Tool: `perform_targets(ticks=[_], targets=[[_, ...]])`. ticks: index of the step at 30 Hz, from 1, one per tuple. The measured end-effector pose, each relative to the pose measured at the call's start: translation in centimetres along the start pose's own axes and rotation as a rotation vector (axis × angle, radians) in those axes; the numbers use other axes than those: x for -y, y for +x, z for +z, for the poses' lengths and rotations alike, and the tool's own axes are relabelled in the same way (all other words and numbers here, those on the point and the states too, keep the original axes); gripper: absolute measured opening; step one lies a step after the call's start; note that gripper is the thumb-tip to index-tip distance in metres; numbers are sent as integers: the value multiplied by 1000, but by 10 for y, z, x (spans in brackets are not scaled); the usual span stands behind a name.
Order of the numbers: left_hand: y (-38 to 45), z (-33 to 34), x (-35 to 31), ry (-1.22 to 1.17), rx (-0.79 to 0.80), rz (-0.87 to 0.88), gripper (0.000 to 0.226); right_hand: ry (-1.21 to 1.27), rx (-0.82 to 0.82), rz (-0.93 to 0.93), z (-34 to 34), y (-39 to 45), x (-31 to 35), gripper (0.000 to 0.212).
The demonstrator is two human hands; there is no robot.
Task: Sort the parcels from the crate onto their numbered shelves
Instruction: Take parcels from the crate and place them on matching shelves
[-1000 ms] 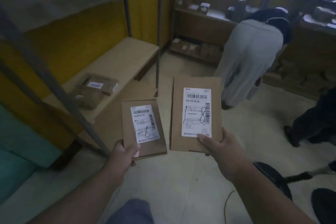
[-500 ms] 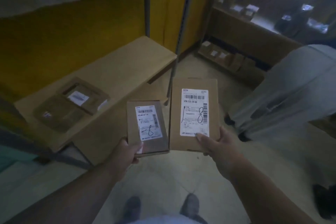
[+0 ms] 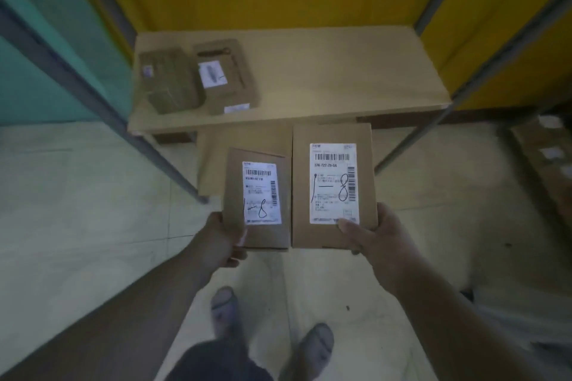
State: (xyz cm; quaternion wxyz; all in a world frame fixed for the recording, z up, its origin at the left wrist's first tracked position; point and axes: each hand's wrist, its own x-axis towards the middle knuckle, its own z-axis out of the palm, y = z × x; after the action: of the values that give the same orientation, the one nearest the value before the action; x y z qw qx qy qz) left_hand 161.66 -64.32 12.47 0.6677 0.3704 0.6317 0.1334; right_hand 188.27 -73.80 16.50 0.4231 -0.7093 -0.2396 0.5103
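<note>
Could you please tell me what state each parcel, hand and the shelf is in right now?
Smaller parcel: held upright in the left hand, label marked 1-8 facing up.
Larger parcel: gripped by the right hand, thumb on its label, also marked 1-8.
Shelf board: mostly bare on the right.
Two shelved parcels: lying flat at its left end, touching.

Both arms reached forward, forearms bare. The left hand gripped the small parcel at its lower left corner, thumb on top. The right hand held the large parcel at its lower right, thumb pressed on the label.
</note>
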Motion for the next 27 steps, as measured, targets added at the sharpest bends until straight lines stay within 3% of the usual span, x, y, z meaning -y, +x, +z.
perform_targets(ticks=[2, 7, 13, 15, 18, 22, 27], targets=[[20, -17, 12, 18, -70, -40, 30, -14, 51, 38, 13, 24, -11, 55], [69, -58, 42, -18, -132, -155, 38, -54, 97, 116, 55, 77, -52, 61], [150, -69, 78, 3, -202, -174, 35, -16, 201, 223, 110, 155, -105, 49], [191, -66, 87, -28, -244, -151, 30, 27, 178, 253, 123, 189, -128, 34], [256, -51, 104, -143, -310, -130, 23, 103, 162, 287, 140, 244, -157, 28], [344, -36, 128, -423, -436, -151, 31, 162, 212, 272, 162, 315, -183, 30], [411, -36, 141, -522, -406, -134, 56, 178, 247, 197, 178, 389, -204, 33]])
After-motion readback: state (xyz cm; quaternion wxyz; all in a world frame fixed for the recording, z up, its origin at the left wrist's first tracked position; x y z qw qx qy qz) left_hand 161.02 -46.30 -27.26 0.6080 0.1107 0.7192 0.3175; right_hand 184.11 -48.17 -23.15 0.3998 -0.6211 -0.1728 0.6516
